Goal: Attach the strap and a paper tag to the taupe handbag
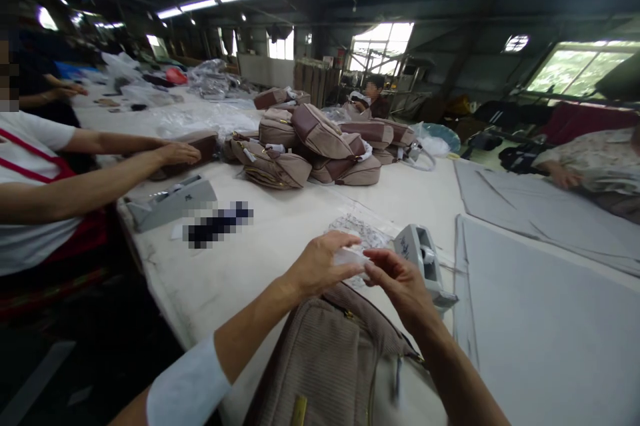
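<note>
Over the table, my left hand [320, 263] pinches a small white, translucent piece [350, 257] between thumb and fingers; whether it is paper or plastic I cannot tell. The thumb and fingertips of my right hand [403, 283] close on the right end of that same piece. Below both hands lies a brown-taupe ribbed bag [325, 353] with zippers and a small gold-coloured label. Just beyond my right hand stands a grey tape dispenser [420, 256]. A spread of small clear bits [360, 229] lies behind my fingers.
Several similar bags [320, 139] are heaped mid-table. At left, a co-worker's hand [180, 154] rests on a brown bag beside another grey dispenser [175, 203]. Grey sheets [545, 313] cover the right side. Another person [595, 159] sits at far right. Clear plastic [215, 79] lies farther back.
</note>
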Motion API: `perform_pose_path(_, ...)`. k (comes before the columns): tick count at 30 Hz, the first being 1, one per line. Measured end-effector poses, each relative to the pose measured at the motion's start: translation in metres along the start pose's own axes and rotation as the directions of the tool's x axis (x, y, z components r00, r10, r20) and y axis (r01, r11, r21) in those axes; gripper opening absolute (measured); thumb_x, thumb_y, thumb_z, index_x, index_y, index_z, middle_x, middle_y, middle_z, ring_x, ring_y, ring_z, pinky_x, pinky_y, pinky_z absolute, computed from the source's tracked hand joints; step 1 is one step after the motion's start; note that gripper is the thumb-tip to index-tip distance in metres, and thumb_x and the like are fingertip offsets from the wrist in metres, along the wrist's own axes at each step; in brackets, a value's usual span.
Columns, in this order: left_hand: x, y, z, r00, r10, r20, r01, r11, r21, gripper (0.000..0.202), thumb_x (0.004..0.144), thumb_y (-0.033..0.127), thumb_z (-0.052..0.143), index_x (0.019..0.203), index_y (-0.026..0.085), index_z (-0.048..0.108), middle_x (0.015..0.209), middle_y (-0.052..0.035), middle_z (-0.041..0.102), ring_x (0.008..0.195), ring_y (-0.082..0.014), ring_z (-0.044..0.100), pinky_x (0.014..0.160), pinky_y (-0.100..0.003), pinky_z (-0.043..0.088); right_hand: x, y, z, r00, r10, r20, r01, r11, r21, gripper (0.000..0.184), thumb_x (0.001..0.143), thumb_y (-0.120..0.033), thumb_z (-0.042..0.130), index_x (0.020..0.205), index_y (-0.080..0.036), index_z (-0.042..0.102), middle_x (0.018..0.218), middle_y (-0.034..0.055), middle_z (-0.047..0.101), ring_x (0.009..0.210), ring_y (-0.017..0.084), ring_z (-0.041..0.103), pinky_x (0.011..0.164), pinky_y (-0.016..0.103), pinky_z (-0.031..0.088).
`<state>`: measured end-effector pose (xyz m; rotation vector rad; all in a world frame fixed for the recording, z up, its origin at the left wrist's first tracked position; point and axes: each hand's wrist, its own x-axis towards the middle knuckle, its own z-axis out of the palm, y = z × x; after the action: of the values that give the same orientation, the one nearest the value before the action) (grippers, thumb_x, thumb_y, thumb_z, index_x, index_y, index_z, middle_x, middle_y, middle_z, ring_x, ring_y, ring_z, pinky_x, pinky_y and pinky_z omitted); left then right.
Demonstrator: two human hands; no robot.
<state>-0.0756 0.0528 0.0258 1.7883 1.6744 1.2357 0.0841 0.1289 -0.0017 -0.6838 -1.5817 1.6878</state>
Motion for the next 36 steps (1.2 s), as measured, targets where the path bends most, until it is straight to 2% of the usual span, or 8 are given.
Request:
perform_pose_path(2,-0.011,0.011,-0.006,0.995,0.012,0.098,-0.011,1.0,-0.009,0.014,0.078,0.026,0.057,0.082,0.017,0.067,0.074,0.0005,0.062,0.069,-0.0117,0.054,0.062,-0.02,0.039,-0.01,-0.01,0.004,0.996,-0.036,0.087,0.041,0.997,-0.062,0.033,0.07,-0.035,0.073,0.096,-0.017,0.061,0.069,-0.0006,0.061,0.064,0.013,0.055,0.061,0.025,0.046)
perform_pose_path(4,-0.024,0.015,-0.01,0.988,-0.076,0.132,0.086,0.993,-0.075,0.015,0.079,0.024,0.054,0.071,0.015,0.063,0.061,0.0027,0.056,0.059,-0.0092,0.049,0.056,-0.02,0.036,-0.019,-0.014,0.005,0.994,-0.071,0.086,0.083,0.986,-0.145,0.033,0.078,-0.04,0.064,0.103,-0.02,0.058,0.074,-0.0003,0.062,0.067,0.014,0.057,0.065,0.027,0.047)
perform_pose_path(7,-0.044,0.01,-0.013,0.963,-0.244,0.113,0.263,0.945,-0.195,0.015,0.077,0.027,0.057,0.07,0.014,0.059,0.059,0.0031,0.052,0.056,-0.0083,0.045,0.051,-0.019,0.033,-0.03,-0.009,0.004,0.996,-0.071,0.058,0.088,0.915,-0.393,0.03,0.087,-0.044,0.048,0.102,-0.02,0.058,0.083,0.002,0.063,0.071,0.016,0.058,0.066,0.029,0.046)
perform_pose_path(10,-0.06,0.002,-0.014,0.934,-0.344,0.097,0.357,0.882,-0.308,0.019,0.072,0.03,0.063,0.07,0.013,0.056,0.059,0.0035,0.05,0.054,-0.008,0.043,0.049,-0.019,0.032,-0.034,0.004,0.011,0.989,-0.028,0.146,0.106,0.818,-0.565,0.024,0.082,-0.04,0.053,0.083,-0.019,0.065,0.076,0.003,0.063,0.071,0.019,0.057,0.064,0.03,0.043)
perform_pose_path(13,-0.072,-0.004,-0.017,0.905,-0.399,0.146,0.421,0.796,-0.435,0.021,0.071,0.031,0.065,0.073,0.011,0.057,0.062,0.0018,0.054,0.056,-0.0085,0.046,0.053,-0.019,0.035,-0.035,0.018,0.021,0.982,-0.031,0.184,0.133,0.81,-0.572,0.013,0.074,-0.031,0.063,0.071,-0.019,0.066,0.072,0.0026,0.062,0.072,0.021,0.056,0.065,0.031,0.04)
perform_pose_path(16,-0.083,-0.007,-0.023,0.884,-0.439,0.162,0.458,0.742,-0.49,0.023,0.071,0.031,0.064,0.078,0.009,0.062,0.068,-0.0011,0.059,0.061,-0.0093,0.049,0.059,-0.02,0.037,-0.037,0.029,0.025,0.985,-0.039,0.169,0.123,0.842,-0.525,0.012,0.076,-0.03,0.061,0.077,-0.019,0.065,0.074,0.0023,0.063,0.071,0.02,0.057,0.064,0.03,0.042)
perform_pose_path(23,-0.1,-0.021,-0.035,0.852,-0.499,0.157,0.521,0.777,-0.355,0.021,0.068,0.029,0.067,0.071,0.009,0.063,0.059,0.0011,0.056,0.056,-0.0088,0.047,0.054,-0.02,0.034,-0.05,0.042,0.02,0.98,-0.148,0.135,0.193,0.882,-0.431,0.019,0.082,-0.036,0.057,0.091,-0.022,0.065,0.088,0.0028,0.062,0.086,0.019,0.056,0.077,0.03,0.042)
perform_pose_path(36,-0.081,-0.01,-0.03,0.918,-0.367,0.15,0.386,0.914,-0.124,0.022,0.073,0.031,0.062,0.074,0.011,0.068,0.068,-0.0008,0.06,0.064,-0.0119,0.052,0.058,-0.02,0.038,-0.049,0.042,0.02,0.95,-0.245,0.195,0.31,0.829,-0.466,0.015,0.084,-0.028,0.057,0.093,-0.022,0.067,0.088,0.0033,0.06,0.084,0.018,0.057,0.074,0.028,0.044)
